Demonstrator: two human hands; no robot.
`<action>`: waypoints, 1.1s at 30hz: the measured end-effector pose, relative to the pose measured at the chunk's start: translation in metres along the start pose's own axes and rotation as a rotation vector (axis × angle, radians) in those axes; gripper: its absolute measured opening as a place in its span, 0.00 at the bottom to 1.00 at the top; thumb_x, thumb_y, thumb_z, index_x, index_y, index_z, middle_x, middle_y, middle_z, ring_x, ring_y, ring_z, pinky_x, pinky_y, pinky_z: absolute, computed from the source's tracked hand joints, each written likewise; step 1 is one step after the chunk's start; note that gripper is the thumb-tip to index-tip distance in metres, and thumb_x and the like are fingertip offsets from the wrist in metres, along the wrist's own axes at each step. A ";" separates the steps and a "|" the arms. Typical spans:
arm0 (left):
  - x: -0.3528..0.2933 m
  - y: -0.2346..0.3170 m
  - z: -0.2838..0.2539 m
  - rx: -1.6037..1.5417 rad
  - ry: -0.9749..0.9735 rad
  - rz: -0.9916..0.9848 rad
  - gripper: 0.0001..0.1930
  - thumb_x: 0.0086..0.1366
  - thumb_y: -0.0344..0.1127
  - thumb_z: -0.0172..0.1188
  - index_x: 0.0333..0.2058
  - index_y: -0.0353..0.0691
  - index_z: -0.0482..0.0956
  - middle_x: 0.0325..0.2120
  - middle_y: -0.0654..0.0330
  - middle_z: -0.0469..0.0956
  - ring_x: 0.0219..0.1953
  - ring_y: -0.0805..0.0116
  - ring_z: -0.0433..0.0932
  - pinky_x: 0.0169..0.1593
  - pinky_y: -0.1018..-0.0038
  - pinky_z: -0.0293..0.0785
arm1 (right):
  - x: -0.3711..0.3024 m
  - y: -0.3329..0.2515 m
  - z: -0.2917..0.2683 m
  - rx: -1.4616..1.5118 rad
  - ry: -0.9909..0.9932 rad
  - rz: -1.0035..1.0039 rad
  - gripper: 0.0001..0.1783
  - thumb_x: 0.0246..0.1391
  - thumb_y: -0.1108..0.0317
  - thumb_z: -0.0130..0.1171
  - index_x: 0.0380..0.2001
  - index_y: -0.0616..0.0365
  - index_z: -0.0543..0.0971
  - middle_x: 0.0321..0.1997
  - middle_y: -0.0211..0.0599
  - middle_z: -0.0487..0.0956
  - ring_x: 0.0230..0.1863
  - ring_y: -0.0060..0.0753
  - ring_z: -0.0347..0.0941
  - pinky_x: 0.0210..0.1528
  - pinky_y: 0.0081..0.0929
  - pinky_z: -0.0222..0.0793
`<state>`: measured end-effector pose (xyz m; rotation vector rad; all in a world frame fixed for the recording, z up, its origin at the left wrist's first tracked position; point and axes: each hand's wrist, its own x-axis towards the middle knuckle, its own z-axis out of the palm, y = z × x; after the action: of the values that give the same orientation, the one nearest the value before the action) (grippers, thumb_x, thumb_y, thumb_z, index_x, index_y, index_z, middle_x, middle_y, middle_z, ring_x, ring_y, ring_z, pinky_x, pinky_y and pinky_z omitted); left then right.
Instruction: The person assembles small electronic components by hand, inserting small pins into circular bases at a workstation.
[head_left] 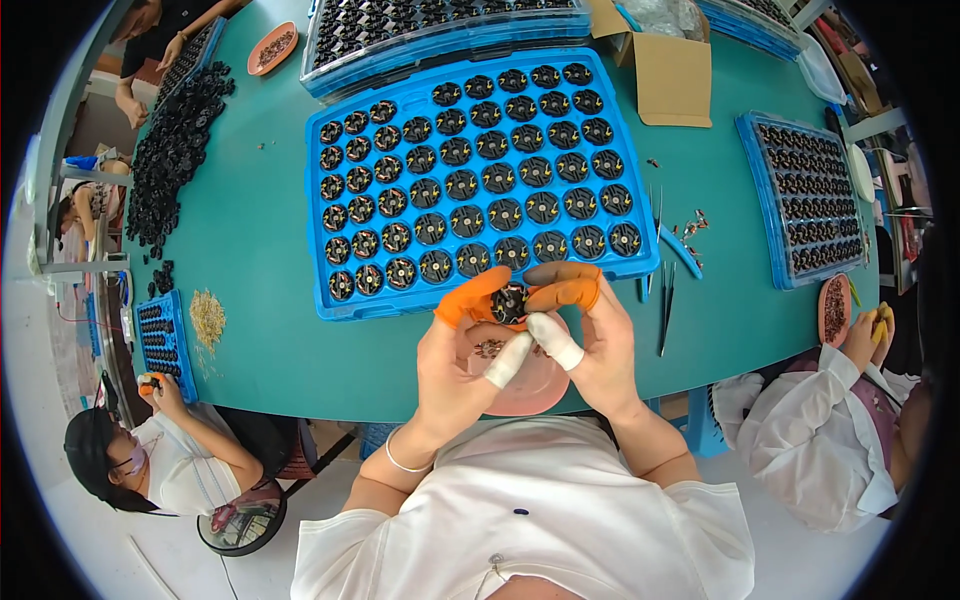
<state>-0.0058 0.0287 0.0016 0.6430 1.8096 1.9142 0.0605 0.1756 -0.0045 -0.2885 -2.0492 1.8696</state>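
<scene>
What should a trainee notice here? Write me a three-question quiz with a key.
1. Multiple choice: What do the left hand and right hand hold together?
a) tweezers
b) a round black part
c) a cardboard box

2. True or false: The pink bowl is nearer the person than the large blue tray.

3. Fill in: The thumb covers are ____ in colour.

Key: 1. b; 2. true; 3. white.

I hold one black part (509,303) and count fifty-three black discs (461,185), three pink bowls (525,404), one cardboard box (675,85).
</scene>
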 end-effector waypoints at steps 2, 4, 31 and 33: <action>0.001 0.001 -0.001 -0.055 0.000 -0.029 0.27 0.59 0.19 0.59 0.56 0.31 0.62 0.46 0.51 0.73 0.43 0.65 0.79 0.47 0.72 0.77 | 0.000 0.003 0.001 0.039 0.032 0.027 0.09 0.50 0.73 0.61 0.35 0.62 0.77 0.49 0.42 0.73 0.52 0.35 0.68 0.56 0.32 0.61; 0.001 0.000 -0.002 -0.110 0.002 -0.057 0.25 0.60 0.19 0.58 0.56 0.31 0.62 0.47 0.51 0.73 0.44 0.65 0.78 0.49 0.71 0.76 | 0.000 0.003 0.000 0.035 0.034 0.015 0.08 0.50 0.73 0.61 0.35 0.62 0.77 0.49 0.42 0.73 0.52 0.35 0.68 0.56 0.32 0.61; -0.005 -0.001 -0.003 0.175 0.016 0.204 0.25 0.56 0.16 0.60 0.52 0.29 0.64 0.51 0.47 0.70 0.46 0.66 0.76 0.48 0.71 0.77 | 0.001 -0.011 0.006 0.044 0.036 0.008 0.10 0.45 0.78 0.62 0.33 0.62 0.77 0.47 0.42 0.74 0.50 0.35 0.70 0.54 0.31 0.65; -0.004 0.005 -0.004 0.177 -0.003 0.181 0.24 0.57 0.17 0.60 0.52 0.30 0.64 0.49 0.48 0.71 0.46 0.65 0.76 0.48 0.71 0.77 | 0.001 -0.013 0.007 0.016 0.048 -0.013 0.10 0.44 0.78 0.63 0.33 0.62 0.77 0.46 0.42 0.74 0.49 0.35 0.71 0.52 0.31 0.66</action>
<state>-0.0050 0.0229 0.0067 0.8964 1.9950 1.8756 0.0577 0.1687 0.0078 -0.3123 -1.9989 1.8524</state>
